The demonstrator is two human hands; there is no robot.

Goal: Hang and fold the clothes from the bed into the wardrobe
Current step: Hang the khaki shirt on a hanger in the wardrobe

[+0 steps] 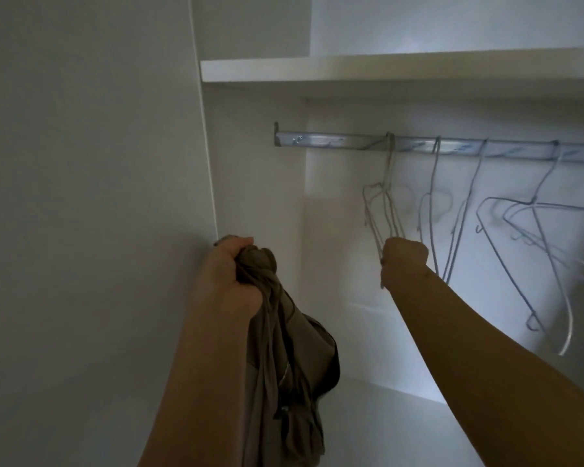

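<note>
**Wardrobe** [257, 183]: white carcass, open, dim inside. The left side panel stands close to the left forearm.

**Shelf** [385, 70]: white board across the top, directly above the rail. Whatever lies on it is out of view.

**Hanging rail** [334, 143]: metal bar, screwed in at its left end. Bare at the left, it carries hangers from its middle rightward.

**Garment** [284, 348]: taupe-brown soft fabric, bunched at the top and trailing down in folds. It is held outside the wardrobe, below and left of the rail. Its type cannot be told.

**Spare wire hangers** [533, 237]: several, empty and blurred, crowded at the right of the rail with frames overlapping.

**Leftmost wire hanger** [386, 183]: pale wire, hook on the rail, lower frame in the right hand.

**Left hand** [233, 274]: clenched round the gathered top of the garment.

**Right hand** [403, 261]: fist closed on the lower frame of the leftmost hanger.

**Step, as judged**: fetching a hanger for the held garment; nothing hangs in the wardrobe so far.

**Next move calls for**: lifting the hook clear of the rail, then opening out the bunched fabric to find the neck or shoulders.

**In the way**: neighbouring hangers may snag, the shelf limits upward lift, and both hands are occupied.
</note>
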